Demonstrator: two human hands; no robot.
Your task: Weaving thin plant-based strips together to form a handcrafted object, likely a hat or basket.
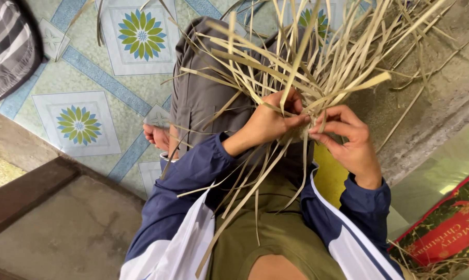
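Green shirt (276, 233) at frame bottom; above it, left hand (273, 122) & right hand (348, 140) are both pinching dry straw strips (307, 62) at center. Loose ends are fanning toward top right, so strips are prob. risking slipping or snapping if pulled hard.

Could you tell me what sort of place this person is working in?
Probably a home floor or porch used for handwork. The person sits low on a patterned tile floor beside a bare concrete strip, both hands, left hand and right hand, gripping long dried straw strips; a striped cushion lies nearby.

Soft, even daylight fills the scene with weak shadows; no glare. The picture is slightly soft, and the edges bend a little.
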